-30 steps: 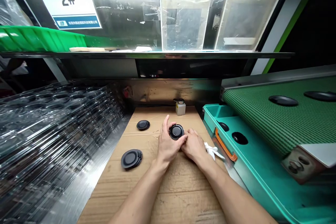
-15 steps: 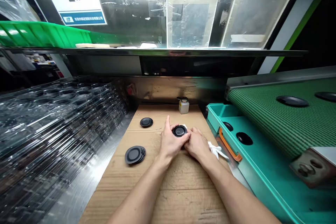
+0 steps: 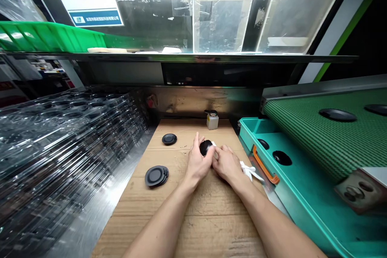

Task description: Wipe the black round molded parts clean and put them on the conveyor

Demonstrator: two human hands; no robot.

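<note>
Black disc [image 3: 206, 147] sits tilted between my hands, just above the cardboard sheet [image 3: 184, 221]. My left hand [image 3: 198, 165] and right hand [image 3: 227, 165] are together, clamped on it from both sides, I'd guess to keep it steady while both sets of fingers get at it. There's a little white scrap [image 3: 213, 144] by the disc, but I can't tell what it is. At 9 o'clock sits a short stack of discs [image 3: 156, 176], and at 11 a single disc [image 3: 169, 139], both probably parked within easy reach. Small capped bottle [image 3: 212, 121] stands at 12, white cloth [image 3: 249, 170] lies at 3 beside the teal tray [image 3: 302, 209], and a green mesh belt [image 3: 332, 145] runs past at 2.
</note>
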